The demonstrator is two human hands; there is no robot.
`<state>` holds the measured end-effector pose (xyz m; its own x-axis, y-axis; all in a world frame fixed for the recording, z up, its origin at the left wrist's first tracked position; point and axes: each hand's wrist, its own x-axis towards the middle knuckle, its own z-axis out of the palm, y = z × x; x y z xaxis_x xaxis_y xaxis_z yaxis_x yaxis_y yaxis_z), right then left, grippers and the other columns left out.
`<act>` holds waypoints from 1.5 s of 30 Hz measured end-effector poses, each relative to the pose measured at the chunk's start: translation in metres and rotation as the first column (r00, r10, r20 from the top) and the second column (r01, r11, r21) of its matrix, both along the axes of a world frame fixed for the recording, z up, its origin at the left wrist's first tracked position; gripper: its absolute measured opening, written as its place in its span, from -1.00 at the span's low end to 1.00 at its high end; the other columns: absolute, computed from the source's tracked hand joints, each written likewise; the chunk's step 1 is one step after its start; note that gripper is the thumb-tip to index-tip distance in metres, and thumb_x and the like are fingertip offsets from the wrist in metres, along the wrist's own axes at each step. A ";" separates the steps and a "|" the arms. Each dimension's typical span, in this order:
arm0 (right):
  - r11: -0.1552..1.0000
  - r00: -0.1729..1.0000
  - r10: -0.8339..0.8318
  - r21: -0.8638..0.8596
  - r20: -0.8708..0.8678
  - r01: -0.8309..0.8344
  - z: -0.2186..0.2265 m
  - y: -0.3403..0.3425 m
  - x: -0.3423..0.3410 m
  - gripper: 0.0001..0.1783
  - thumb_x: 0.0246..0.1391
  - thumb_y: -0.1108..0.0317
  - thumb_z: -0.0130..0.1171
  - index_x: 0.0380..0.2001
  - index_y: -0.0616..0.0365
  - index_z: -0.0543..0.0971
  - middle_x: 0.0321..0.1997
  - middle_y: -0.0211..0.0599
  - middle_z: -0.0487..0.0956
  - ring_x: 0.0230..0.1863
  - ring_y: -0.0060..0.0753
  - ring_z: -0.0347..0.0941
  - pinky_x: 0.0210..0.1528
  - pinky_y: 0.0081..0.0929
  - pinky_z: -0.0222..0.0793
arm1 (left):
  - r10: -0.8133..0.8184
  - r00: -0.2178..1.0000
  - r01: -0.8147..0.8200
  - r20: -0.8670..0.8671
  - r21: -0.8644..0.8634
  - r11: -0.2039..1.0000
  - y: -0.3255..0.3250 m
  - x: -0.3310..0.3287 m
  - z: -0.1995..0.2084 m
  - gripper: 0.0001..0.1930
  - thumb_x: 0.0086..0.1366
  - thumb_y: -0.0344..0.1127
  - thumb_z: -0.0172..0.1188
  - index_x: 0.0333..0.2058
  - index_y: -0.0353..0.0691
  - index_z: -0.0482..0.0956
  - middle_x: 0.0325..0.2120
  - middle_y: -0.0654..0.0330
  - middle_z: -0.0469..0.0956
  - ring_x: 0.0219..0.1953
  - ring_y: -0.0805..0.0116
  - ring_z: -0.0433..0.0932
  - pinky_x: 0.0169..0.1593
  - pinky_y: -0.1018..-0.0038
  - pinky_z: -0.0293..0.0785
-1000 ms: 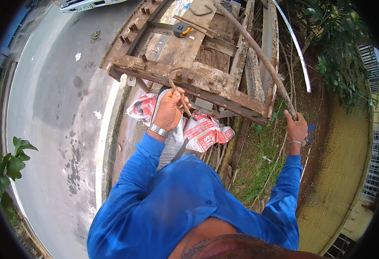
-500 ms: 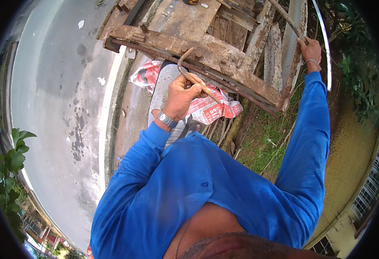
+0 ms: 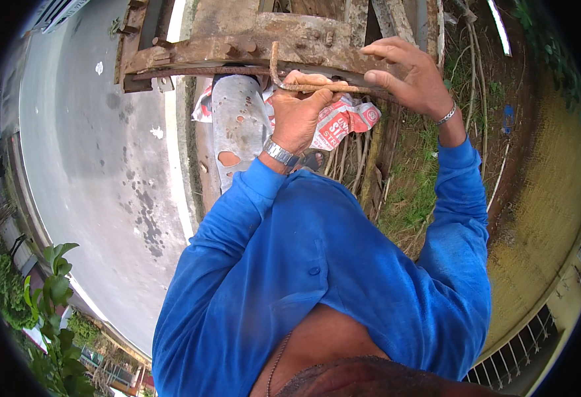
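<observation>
My left hand (image 3: 296, 118), with a metal watch at the wrist, is closed round a bent rusty metal rod (image 3: 274, 63). The rod's short hooked end points up and away, and its long straight part runs right across the near edge of a rusty metal workbench (image 3: 198, 53). Close to the rod's right end, my right hand (image 3: 417, 78) is open with its fingers apart. It holds nothing, and a bracelet circles its wrist.
Bolts or pegs stick up from the bench's near beam. A red and white sack (image 3: 343, 124) lies below it, beside my leg in torn jeans (image 3: 241, 126). Grey road (image 3: 98, 178) is at left; grass (image 3: 413, 205), stems and a yellow wall (image 3: 542, 178) are at right.
My right hand has let go of the long bar on the bench's right side and moved left toward the bent rod. The rod in my left hand now lies more level.
</observation>
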<state>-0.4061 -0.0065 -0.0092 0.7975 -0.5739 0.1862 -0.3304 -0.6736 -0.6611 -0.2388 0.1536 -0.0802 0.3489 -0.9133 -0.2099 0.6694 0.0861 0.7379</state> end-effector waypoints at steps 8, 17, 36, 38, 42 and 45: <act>0.954 0.995 -0.093 -0.283 0.037 0.099 -0.044 0.029 -0.023 -0.77 0.04 0.34 0.33 -0.19 0.07 0.68 -0.32 -0.31 0.66 -0.19 -0.15 0.58 -0.21 -0.24 0.46 | -0.161 0.965 0.116 0.206 0.214 0.970 -0.032 -0.017 0.009 -0.84 0.31 -0.53 0.21 -0.15 -0.35 0.49 -0.18 0.04 0.62 -0.28 0.40 0.62 -0.31 0.53 0.61; 0.869 0.963 -0.271 -0.426 0.015 0.251 -0.088 0.011 -0.019 -0.79 0.08 0.24 0.32 -0.17 -0.12 0.72 -0.06 -0.55 0.66 0.01 -0.34 0.50 -0.06 -0.24 0.39 | -0.411 0.814 0.224 0.411 0.431 0.874 0.020 0.034 0.011 -0.83 0.37 -0.43 0.14 -0.10 -0.32 0.58 -0.21 0.11 0.66 -0.29 0.46 0.63 -0.32 0.57 0.55; 0.951 0.952 -0.229 -0.165 0.201 0.263 -0.031 -0.025 0.055 -0.68 0.00 0.29 0.40 -0.14 0.12 0.70 -0.10 -0.17 0.67 -0.04 -0.06 0.59 0.04 -0.22 0.48 | 0.056 -0.445 -0.116 0.894 -0.119 0.986 -0.127 0.276 0.055 -0.57 0.07 -0.24 0.40 -0.04 -0.12 0.65 -0.17 0.10 0.57 -0.21 0.21 0.59 -0.10 0.30 0.55; 0.982 0.948 -0.183 0.009 0.262 0.187 -0.024 -0.046 0.123 -0.73 0.05 0.30 0.35 -0.18 0.14 0.70 -0.15 -0.14 0.67 -0.13 -0.08 0.61 -0.05 -0.28 0.52 | 0.134 -0.629 0.024 0.766 -0.153 0.988 -0.172 0.313 0.033 -0.41 0.12 -0.10 0.36 0.13 -0.15 0.52 -0.07 0.00 0.54 -0.09 0.08 0.59 -0.07 0.23 0.59; 0.956 0.975 -0.223 -0.198 -0.014 0.216 -0.074 -0.113 0.241 -0.75 0.07 0.26 0.21 -0.35 0.25 0.68 -0.27 0.07 0.64 -0.16 0.16 0.60 -0.14 -0.06 0.53 | -0.109 -0.397 -0.048 0.911 0.098 0.994 -0.227 0.285 0.025 -0.49 0.05 -0.09 0.40 -0.05 -0.20 0.54 -0.08 -0.15 0.54 -0.04 -0.16 0.55 0.02 0.10 0.51; 0.958 0.958 -0.281 -0.084 -0.059 0.275 -0.075 -0.108 0.282 -0.77 0.09 0.26 0.17 -0.36 0.20 0.69 -0.20 0.05 0.63 -0.10 0.19 0.58 -0.10 0.02 0.52 | -0.319 -0.309 -0.089 0.896 0.307 0.948 -0.225 0.299 0.012 -0.41 0.03 -0.04 0.39 0.00 -0.26 0.51 -0.11 -0.21 0.57 -0.07 -0.20 0.57 0.00 0.08 0.52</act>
